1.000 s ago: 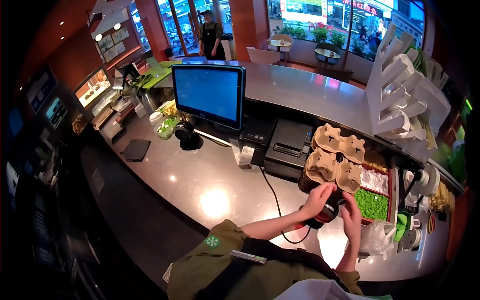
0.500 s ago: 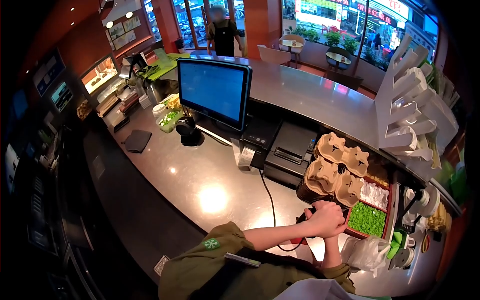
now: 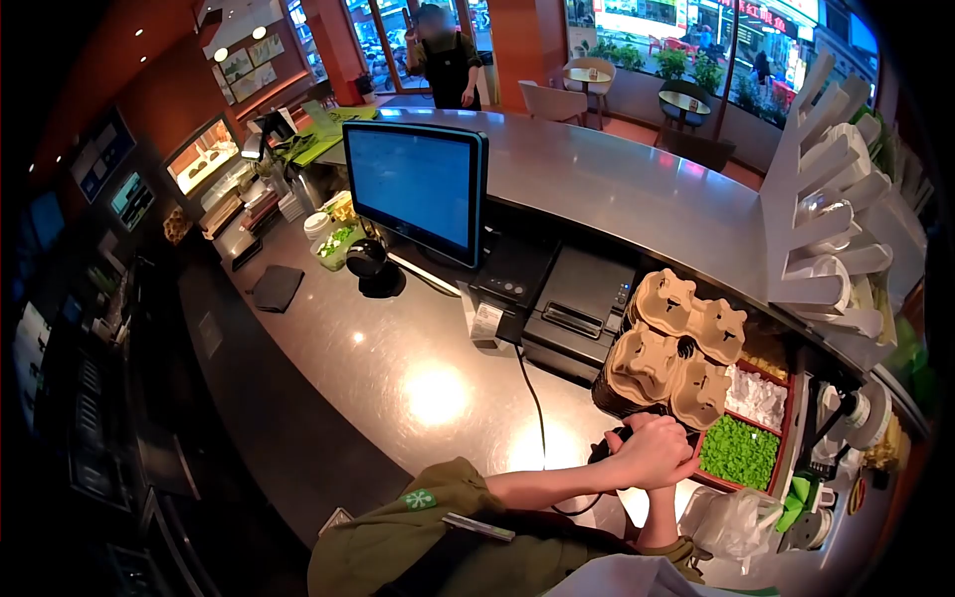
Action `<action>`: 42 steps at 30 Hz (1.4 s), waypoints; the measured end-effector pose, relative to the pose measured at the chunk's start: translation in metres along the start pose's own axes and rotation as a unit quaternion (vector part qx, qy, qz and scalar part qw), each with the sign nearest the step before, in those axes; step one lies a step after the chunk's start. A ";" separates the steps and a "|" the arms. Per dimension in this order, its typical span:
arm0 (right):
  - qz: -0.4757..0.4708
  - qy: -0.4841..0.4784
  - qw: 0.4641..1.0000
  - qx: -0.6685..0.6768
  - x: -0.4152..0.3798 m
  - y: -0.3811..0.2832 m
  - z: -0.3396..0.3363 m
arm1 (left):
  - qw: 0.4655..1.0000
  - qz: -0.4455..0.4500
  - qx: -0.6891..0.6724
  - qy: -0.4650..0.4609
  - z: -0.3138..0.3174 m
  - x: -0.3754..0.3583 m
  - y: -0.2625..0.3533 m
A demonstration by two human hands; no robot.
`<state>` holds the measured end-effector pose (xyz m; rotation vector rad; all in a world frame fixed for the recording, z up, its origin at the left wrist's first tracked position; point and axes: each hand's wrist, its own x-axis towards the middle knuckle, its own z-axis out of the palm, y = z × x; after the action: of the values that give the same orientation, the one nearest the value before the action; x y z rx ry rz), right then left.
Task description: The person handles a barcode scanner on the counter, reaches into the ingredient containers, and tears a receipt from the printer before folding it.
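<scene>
My left hand lies over my right hand, and the two are pressed together above the counter. Both sets of fingers are curled closed; whatever may be between them is hidden. Just left of the hands, partly covered by them, is a black object whose kind I cannot make out. A black cable runs along the counter near it. Right behind the hands stands a stack of brown cardboard cup carriers. To their right, a red tray holds bright green packets and white packets.
A monitor, a black scanner on a stand and a receipt printer line the steel counter. Clear plastic bags lie at right, below a white rack. Beyond the raised ledge stands a person in an apron.
The view has shifted slightly. My hands stay together in nearly the same place beside the cup carriers. The person beyond the counter has turned and raised an arm.
</scene>
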<state>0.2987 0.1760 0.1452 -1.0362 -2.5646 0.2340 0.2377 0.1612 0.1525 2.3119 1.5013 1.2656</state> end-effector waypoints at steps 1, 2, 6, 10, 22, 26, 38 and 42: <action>-0.001 0.000 1.000 0.001 0.001 0.001 0.000 | 1.000 -0.003 -0.002 0.003 -0.001 0.001 0.001; -0.001 0.001 1.000 0.003 0.002 0.001 -0.001 | 1.000 -0.007 -0.003 0.006 -0.002 0.001 0.001; -0.003 0.006 1.000 0.002 0.001 0.002 -0.002 | 1.000 -0.007 -0.010 0.009 -0.003 0.003 0.001; -0.005 0.009 1.000 -0.009 0.001 0.001 -0.001 | 1.000 -0.019 -0.001 0.009 -0.004 0.004 0.002; -0.021 0.029 0.998 -0.060 -0.009 -0.010 0.006 | 0.999 0.008 -0.009 0.035 -0.009 -0.013 0.002; -0.031 0.038 0.996 -0.078 -0.013 -0.014 0.009 | 0.999 0.020 -0.014 0.026 -0.011 -0.020 0.000; -0.063 0.060 0.986 -0.144 -0.017 -0.028 0.024 | 0.987 0.077 -0.043 0.134 -0.032 -0.049 0.012; -0.075 0.077 0.983 -0.149 -0.023 -0.036 0.025 | 0.986 0.074 -0.021 0.149 -0.038 -0.054 0.024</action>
<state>0.2813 0.1339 0.1257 -0.9103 -2.5687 -0.2670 0.2196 0.0938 0.1577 2.3266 1.3813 1.7300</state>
